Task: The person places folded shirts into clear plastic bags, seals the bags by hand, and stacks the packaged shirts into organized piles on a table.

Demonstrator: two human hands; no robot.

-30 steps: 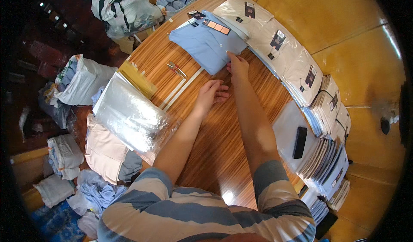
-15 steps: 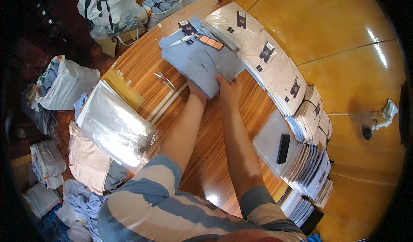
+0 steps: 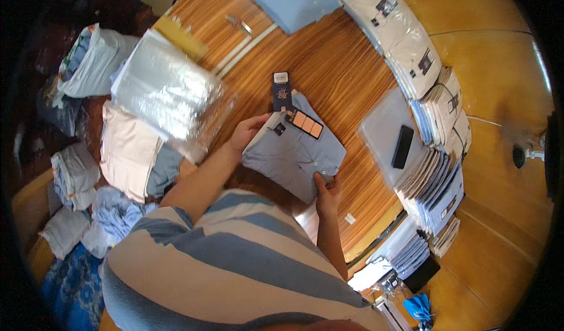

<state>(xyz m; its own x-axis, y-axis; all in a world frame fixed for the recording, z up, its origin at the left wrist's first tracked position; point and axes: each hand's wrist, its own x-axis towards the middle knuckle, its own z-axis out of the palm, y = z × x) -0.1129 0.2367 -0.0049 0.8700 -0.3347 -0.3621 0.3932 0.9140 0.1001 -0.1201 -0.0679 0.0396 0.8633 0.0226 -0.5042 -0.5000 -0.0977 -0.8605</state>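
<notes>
Taking the folded blue-grey cotton shirt as the clock's centre, a pale pink folded cloth [image 3: 130,154] sat farthest out at your 9 o'clock. A sheaf of clear, glossy plastic sleeves [image 3: 167,84] lay at 10, and small red-handled metal snips [image 3: 239,26] rested near 11 on the wood-grain table [image 3: 335,72]. Your left hand [image 3: 249,132] gripped the shirt's 10 o'clock edge, its fingers partly hidden. A dark rectangular card tag [image 3: 282,91] stuck out past the shirt's 11 o'clock side. The folded blue-grey cotton shirt [image 3: 288,160] itself was close to your body, tilted between both hands; I couldn't tell whether it touched the table. A dark strip with three orange panels [image 3: 306,125] lay across its front. At 12, well apart, lay another folded garment of light blue cloth [image 3: 288,4]. Your right hand [image 3: 329,191] pinched the 5 o'clock corner, thumb on top. A black slab-shaped phone [image 3: 402,147] lay at 3.

Held only at opposite edges, the shirt could have sagged and lost its folds, I'd judge. The overhanging tag might have snagged or twisted under a shifting left grip.
</notes>
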